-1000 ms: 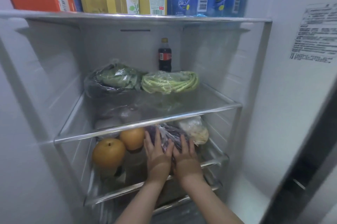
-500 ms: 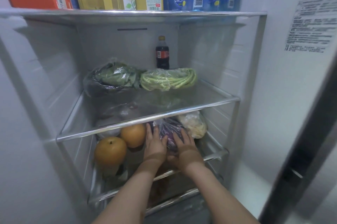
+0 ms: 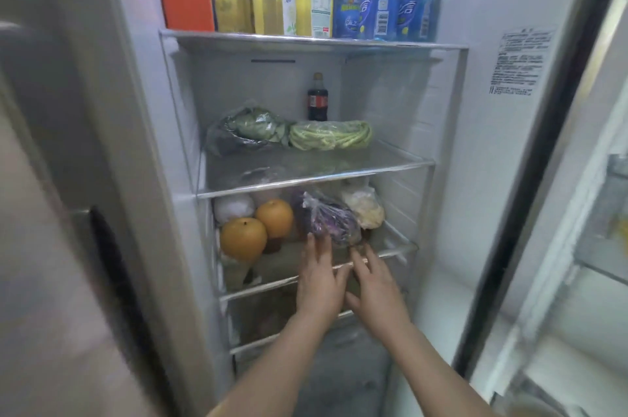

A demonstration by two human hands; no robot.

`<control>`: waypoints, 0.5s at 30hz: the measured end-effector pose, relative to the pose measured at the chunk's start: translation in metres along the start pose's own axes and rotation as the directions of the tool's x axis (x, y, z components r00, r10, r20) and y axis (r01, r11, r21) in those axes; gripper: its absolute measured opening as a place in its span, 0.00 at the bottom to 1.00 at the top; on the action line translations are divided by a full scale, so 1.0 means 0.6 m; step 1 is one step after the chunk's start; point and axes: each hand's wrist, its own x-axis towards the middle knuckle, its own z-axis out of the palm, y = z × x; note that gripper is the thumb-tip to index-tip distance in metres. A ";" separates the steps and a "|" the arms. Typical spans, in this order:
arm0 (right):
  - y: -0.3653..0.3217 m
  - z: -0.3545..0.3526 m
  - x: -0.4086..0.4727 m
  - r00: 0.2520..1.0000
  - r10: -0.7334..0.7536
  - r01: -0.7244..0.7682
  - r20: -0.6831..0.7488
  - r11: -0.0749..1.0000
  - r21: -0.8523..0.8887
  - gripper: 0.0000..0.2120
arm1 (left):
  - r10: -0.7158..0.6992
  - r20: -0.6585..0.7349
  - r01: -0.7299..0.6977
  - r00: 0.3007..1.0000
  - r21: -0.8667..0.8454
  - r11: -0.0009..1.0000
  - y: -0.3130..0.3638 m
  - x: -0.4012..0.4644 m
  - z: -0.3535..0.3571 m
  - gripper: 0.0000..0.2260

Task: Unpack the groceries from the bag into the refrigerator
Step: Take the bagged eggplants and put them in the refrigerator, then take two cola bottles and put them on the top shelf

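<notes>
As lodged on the lower shelf between the oranges and a pale bag, purple produce bag judged soft, light, slippery-filmed, best cupped from beneath; left hand and right hand spread-fingered, gripping nothing.

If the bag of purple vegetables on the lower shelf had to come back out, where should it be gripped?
Probably at the gathered plastic neck on top of the purple vegetable bag, reached from the open front. It sticks up free, while the round fruit and pale bag crowd its sides.
</notes>
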 end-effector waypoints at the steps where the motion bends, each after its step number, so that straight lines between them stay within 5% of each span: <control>1: -0.007 -0.003 -0.025 1.000 0.006 -0.006 0.002 1.000 0.001 0.40 | 0.013 0.009 -0.013 1.000 0.000 1.000 0.002 -0.031 -0.010 0.31; 7: -0.049 -0.032 -0.217 0.997 -0.050 0.052 -0.064 0.998 0.028 0.37 | 0.022 0.086 -0.019 0.996 -0.043 0.999 0.001 -0.238 -0.093 0.29; 15: -0.138 -0.127 -0.472 0.987 -0.152 0.139 0.045 0.967 0.215 0.44 | 0.179 0.174 -0.159 0.968 -0.124 0.980 -0.030 -0.508 -0.223 0.31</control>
